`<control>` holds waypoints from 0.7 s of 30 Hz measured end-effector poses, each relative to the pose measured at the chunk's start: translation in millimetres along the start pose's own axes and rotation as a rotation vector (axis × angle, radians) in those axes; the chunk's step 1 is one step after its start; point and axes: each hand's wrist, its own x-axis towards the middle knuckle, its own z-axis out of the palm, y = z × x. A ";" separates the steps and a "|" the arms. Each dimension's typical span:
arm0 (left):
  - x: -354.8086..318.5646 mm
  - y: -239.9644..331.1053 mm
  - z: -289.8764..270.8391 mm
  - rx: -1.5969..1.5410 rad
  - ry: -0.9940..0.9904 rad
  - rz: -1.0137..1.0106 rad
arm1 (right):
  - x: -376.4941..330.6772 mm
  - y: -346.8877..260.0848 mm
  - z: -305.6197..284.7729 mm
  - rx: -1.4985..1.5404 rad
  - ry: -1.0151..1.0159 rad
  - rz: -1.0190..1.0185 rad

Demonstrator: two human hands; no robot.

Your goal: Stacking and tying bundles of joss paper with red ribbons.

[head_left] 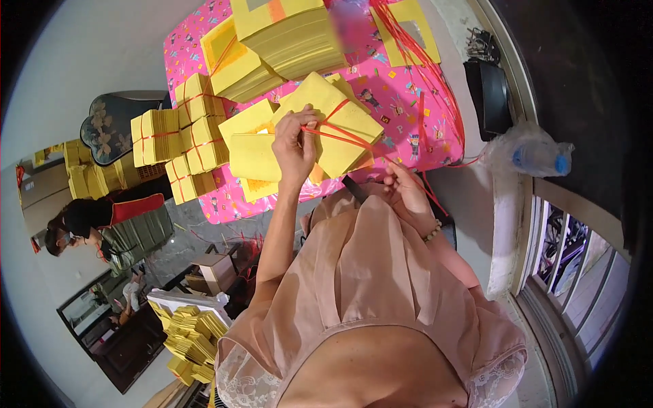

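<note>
A stack of yellow paper sheets (314, 96) lies turned at an angle on the table, in front of me. Red plastic ribbon (352, 141) runs around and across it. Over the stack's left side, my left hand (297, 146) is closed, its thumb and fingers pinching the ribbon where the strands meet. My right hand (406, 192) is just off the table's near edge with its fingers curled; the ribbon runs down to its fingertips. More loose yellow paper (250, 153) lies beneath and left of my left hand.
Several tied yellow bundles (204, 144) stand at the table's left. Taller paper stacks (292, 44) are behind. Loose red ribbons (435, 88) hang over the right side of the pink patterned tablecloth (388, 85). A plastic bottle (537, 160) lies right; another person (92, 221) is at left.
</note>
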 end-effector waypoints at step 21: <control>79.8 -28.4 -30.2 -0.509 -0.250 -0.566 | 110.4 81.5 -28.8 -0.557 0.201 -0.316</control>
